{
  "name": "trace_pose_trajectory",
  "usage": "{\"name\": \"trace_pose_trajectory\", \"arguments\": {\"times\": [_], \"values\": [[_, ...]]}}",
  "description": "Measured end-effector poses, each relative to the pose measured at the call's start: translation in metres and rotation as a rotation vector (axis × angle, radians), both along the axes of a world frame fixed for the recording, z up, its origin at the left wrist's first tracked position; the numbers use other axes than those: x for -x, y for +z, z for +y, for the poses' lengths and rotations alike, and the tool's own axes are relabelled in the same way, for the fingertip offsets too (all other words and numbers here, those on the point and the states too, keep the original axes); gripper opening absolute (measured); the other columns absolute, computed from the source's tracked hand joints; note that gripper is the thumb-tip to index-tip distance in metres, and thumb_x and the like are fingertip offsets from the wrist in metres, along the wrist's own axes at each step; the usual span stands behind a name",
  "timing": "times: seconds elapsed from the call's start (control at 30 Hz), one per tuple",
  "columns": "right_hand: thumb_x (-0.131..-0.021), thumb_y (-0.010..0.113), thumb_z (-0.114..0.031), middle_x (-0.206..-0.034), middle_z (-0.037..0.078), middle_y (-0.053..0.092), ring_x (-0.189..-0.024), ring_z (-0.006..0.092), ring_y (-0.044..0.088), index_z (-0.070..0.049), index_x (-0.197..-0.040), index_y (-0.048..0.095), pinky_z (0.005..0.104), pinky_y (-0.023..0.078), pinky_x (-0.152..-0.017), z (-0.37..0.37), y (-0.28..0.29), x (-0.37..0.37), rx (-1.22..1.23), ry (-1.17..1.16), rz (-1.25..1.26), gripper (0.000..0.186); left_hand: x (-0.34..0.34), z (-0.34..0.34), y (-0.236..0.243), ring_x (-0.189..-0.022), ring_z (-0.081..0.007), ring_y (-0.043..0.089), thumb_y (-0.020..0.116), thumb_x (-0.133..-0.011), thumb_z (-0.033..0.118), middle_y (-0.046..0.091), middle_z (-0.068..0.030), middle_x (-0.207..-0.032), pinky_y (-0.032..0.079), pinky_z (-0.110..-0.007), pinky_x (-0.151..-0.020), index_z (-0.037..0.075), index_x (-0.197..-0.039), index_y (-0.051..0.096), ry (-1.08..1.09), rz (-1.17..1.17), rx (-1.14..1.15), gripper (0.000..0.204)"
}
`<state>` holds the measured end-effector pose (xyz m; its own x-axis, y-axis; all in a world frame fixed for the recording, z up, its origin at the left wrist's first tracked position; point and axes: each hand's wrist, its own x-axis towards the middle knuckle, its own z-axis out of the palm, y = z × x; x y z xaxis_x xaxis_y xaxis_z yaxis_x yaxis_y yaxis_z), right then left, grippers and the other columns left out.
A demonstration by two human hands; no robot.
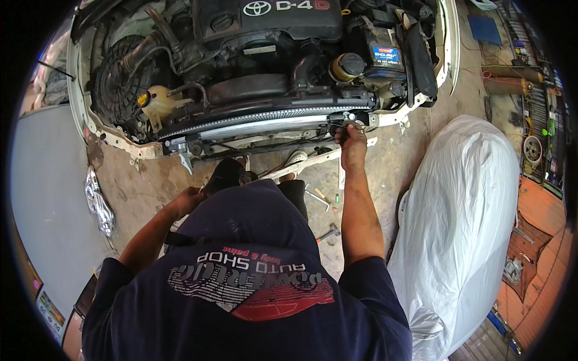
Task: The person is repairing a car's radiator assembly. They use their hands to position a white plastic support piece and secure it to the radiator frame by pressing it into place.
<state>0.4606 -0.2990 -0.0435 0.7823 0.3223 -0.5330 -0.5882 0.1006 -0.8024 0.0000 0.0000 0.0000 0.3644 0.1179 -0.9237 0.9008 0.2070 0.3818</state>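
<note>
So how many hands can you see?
2: the left hand by the dark-clothed knee, and the right hand up near the right end of the silver radiator.

Radiator (259,125) partly hidden, engine cover (265,23) cropped

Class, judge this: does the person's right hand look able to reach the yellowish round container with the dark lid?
Probably yes: nothing appears to cover the yellowish container, though the right hand would likely pass over the silver metal radiator.

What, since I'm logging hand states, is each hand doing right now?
Left hand: by the knee; open or closed can't be told.
Right hand: fingers curled near the radiator; anything held can't be told.
</note>
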Motion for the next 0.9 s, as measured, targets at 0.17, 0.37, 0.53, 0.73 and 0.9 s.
{"name": "trace_pose_trajectory", "arguments": {"times": [0.17,0.37,0.53,0.73,0.9], "values": [[-0.109,0.058,-0.012,-0.086,0.007,0.071,-0.070,0.0153,0.064,-0.004,-0.107,0.067,0.0307,0.051,-0.061,-0.010,0.011,0.006,0.097,-0.007,-0.078,0.012,0.003,-0.011,-0.010,-0.099,-0.0224,0.072,0.059,-0.104,0.024,0.077,-0.0148,-0.109,0.056,-0.035,-0.091,-0.006,-0.122,0.074,-0.031,-0.032,0.080,0.038],[-0.106,0.063,-0.010,-0.086,0.002,0.068,-0.070,0.0102,0.059,-0.006,-0.100,0.069,0.0272,0.048,-0.063,0.012,0.015,0.023,0.210,0.165,-0.267,0.010,0.000,-0.001,0.009,-0.102,-0.0222,0.071,0.057,-0.107,0.024,0.076,-0.0153,-0.113,0.055,-0.036,-0.092,-0.006,-0.125,0.071,-0.078,0.005,-0.025,0.038],[-0.105,0.068,-0.012,-0.076,-0.003,0.062,-0.065,0.0062,0.049,-0.003,-0.101,0.068,0.0253,0.041,-0.059,0.026,0.005,0.029,0.509,0.303,-0.704,0.010,0.008,0.006,-0.006,-0.102,-0.0228,0.071,0.060,-0.105,0.029,0.076,-0.0155,-0.116,0.056,-0.037,-0.091,-0.005,-0.128,0.070,-0.145,-0.047,-0.038,0.042],[-0.091,0.072,-0.008,-0.104,0.021,0.068,-0.100,0.0421,0.067,-0.006,-0.105,0.070,0.0523,0.056,-0.085,0.042,0.027,0.040,0.867,0.587,-1.189,0.014,-0.011,0.010,0.004,-0.096,-0.0222,0.069,0.058,-0.106,0.034,0.076,-0.0130,-0.115,0.056,-0.036,-0.083,0.000,-0.127,0.072,-0.188,0.041,-0.031,0.043],[-0.094,0.073,-0.014,-0.105,0.019,0.067,-0.105,0.0408,0.066,-0.004,-0.100,0.068,0.0503,0.055,-0.091,0.065,0.040,0.061,1.153,0.673,-1.186,0.013,-0.014,0.011,-0.005,-0.095,-0.0224,0.069,0.056,-0.106,0.033,0.077,-0.0119,-0.109,0.055,-0.036,-0.084,0.000,-0.119,0.075,-0.212,-0.090,-0.008,0.040]]}}
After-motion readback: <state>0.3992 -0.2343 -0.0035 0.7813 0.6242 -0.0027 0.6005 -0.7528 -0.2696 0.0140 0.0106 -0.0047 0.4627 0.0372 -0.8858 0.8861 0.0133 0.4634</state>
